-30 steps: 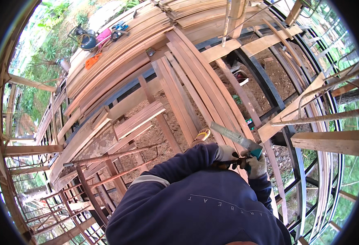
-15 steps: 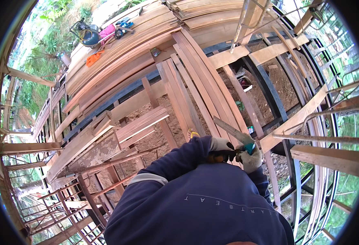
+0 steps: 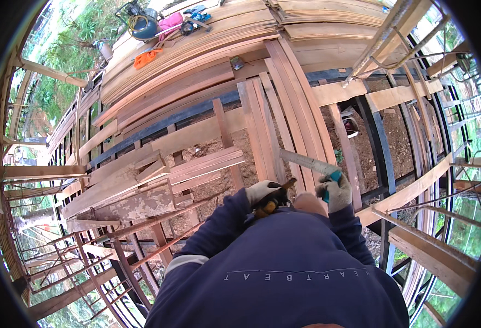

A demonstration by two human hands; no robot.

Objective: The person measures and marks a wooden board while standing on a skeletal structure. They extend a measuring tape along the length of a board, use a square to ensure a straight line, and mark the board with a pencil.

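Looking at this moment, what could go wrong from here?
The right hand holds a flat blade by its teal handle over long boards; if the grip slipped, the blade might drop or scratch the wood. Bare ground shows through the gaps between the framing beams, so a misstep or a dropped tool could perhaps go through.

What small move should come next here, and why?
Probably lower the right hand so the blade lies along the boards: it appears to point out over them from that grip, while the left hand is at the waist.
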